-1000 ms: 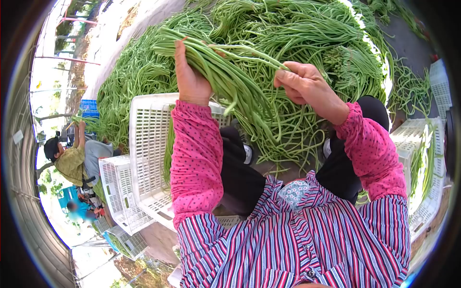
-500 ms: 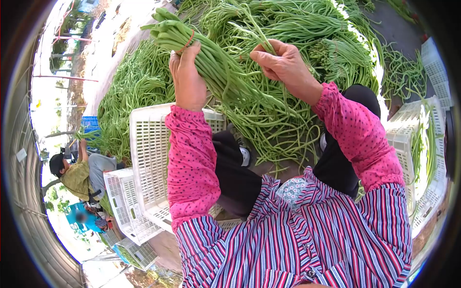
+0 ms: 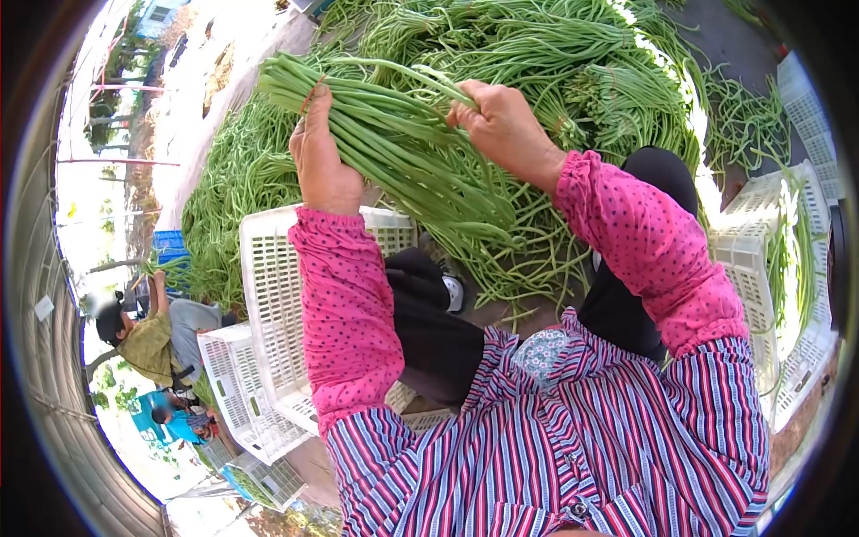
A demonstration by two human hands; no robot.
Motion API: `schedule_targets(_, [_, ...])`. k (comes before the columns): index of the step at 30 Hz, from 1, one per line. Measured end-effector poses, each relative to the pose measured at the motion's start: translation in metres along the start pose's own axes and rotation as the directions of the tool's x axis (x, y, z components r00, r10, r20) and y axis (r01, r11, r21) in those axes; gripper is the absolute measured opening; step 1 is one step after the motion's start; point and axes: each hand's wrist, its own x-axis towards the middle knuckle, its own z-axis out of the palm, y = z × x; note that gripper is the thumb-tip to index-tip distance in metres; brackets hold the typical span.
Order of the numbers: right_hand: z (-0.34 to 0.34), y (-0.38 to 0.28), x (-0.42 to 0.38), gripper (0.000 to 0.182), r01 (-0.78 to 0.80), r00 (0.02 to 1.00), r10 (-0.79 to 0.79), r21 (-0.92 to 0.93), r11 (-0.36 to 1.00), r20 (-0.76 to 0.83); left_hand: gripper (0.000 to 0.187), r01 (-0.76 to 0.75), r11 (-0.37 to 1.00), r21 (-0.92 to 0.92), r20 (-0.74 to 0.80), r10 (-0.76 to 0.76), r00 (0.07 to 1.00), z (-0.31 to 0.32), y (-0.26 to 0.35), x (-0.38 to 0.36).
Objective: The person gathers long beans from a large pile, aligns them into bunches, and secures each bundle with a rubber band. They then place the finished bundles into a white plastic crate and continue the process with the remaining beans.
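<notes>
A thick bundle of long green beans (image 3: 403, 148), bound near its left end by a red band (image 3: 310, 97), lies across my left hand (image 3: 327, 166). The thumb of that hand presses by the band, and its fingers are mostly hidden under the bundle. My right hand (image 3: 510, 130) is closed on a few loose long beans (image 3: 407, 73), their far ends reaching left over the top of the bundle. Beneath both hands spreads a large heap of long beans (image 3: 528, 45).
White plastic crates stand at my left (image 3: 279, 295) and at my right (image 3: 747, 224), the right one holding beans. Two people are at far left, one in an olive shirt (image 3: 150, 349) near a blue crate (image 3: 170, 242). More tied bundles (image 3: 617, 98) lie on the heap.
My right hand has moved left and slightly down, bringing its loose beans from upright to lying along the bundle. My left hand and the bundle have shifted a little left and down.
</notes>
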Motion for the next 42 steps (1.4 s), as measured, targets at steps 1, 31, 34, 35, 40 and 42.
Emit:
schedule_targets(1, [0.005, 0.014, 0.006, 0.02, 0.224, 0.93, -0.273, -0.208, 0.952, -0.246, 0.028, 0.03, 0.997, -0.068, -0.028, -0.032, 0.999, -0.007, -0.002, 0.004])
schedule_targets(31, [0.022, 0.004, -0.001, 0.016, 0.021, 0.999, -0.005, 0.365, 0.931, -0.043, 0.037, 0.442, 0.801, -0.404, -0.076, -0.511, 0.856, -0.034, -0.021, 0.003])
schedule_targets(34, [0.033, 0.004, -0.006, 0.017, 0.257, 0.966, -0.257, 0.011, 0.966, 0.005, 0.037, 0.46, 0.788, -0.409, 0.115, -0.456, 0.883, -0.043, -0.032, 0.006])
schedule_targets(35, [0.033, 0.005, -0.006, 0.017, 0.256, 0.967, -0.256, 0.009, 0.967, 0.0, 0.037, 0.463, 0.787, -0.407, 0.119, -0.457, 0.881, -0.047, -0.035, 0.008])
schedule_targets(40, [0.017, -0.002, 0.005, 0.024, 0.15, 0.971, -0.136, -0.059, 0.987, 0.197, 0.034, 0.497, 0.814, -0.299, 0.107, -0.489, 0.866, -0.042, -0.039, 0.011])
schedule_targets(42, [0.009, -0.015, 0.007, 0.029, 0.028, 0.959, -0.047, 0.071, 0.997, 0.279, 0.033, 0.413, 0.882, -0.229, 0.032, -0.417, 0.908, -0.04, -0.039, 0.009])
